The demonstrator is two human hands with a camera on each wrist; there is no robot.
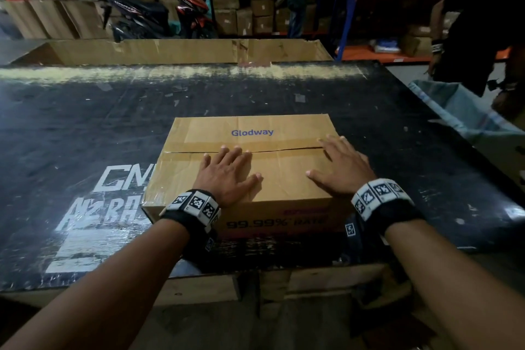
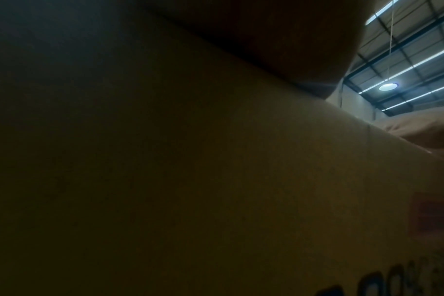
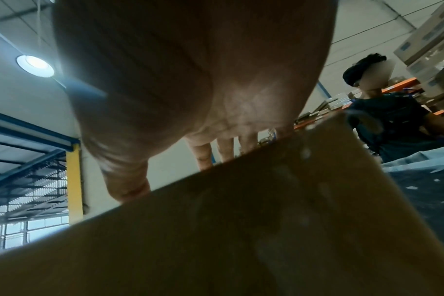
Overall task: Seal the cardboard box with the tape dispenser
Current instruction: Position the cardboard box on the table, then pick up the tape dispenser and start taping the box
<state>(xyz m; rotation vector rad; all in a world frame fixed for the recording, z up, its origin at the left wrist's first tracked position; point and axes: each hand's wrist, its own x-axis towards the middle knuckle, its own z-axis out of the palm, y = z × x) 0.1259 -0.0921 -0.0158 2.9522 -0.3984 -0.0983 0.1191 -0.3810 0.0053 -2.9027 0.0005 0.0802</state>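
Observation:
A brown cardboard box (image 1: pixel 252 128) printed "Glodway" lies on the black table (image 1: pixel 85 128), its two top flaps folded down with a thin seam between them. My left hand (image 1: pixel 227 170) lies flat on the near flap, fingers straight and reaching the seam. My right hand (image 1: pixel 341 162) presses flat near the box's right end, fingers spread over the seam. The left wrist view is dark and filled by the box's side (image 2: pixel 216 190). In the right wrist view my palm (image 3: pixel 190 80) hovers over the box's edge (image 3: pixel 241 230). No tape dispenser is in view.
A large open carton (image 1: pixel 181 51) stands at the table's far edge. A blue-lined bin (image 1: pixel 460 113) sits at the right. A person in dark clothes (image 1: pixel 483 23) stands at the far right. Shelves of boxes (image 1: pixel 255 3) and a parked motorbike (image 1: pixel 159 11) fill the background.

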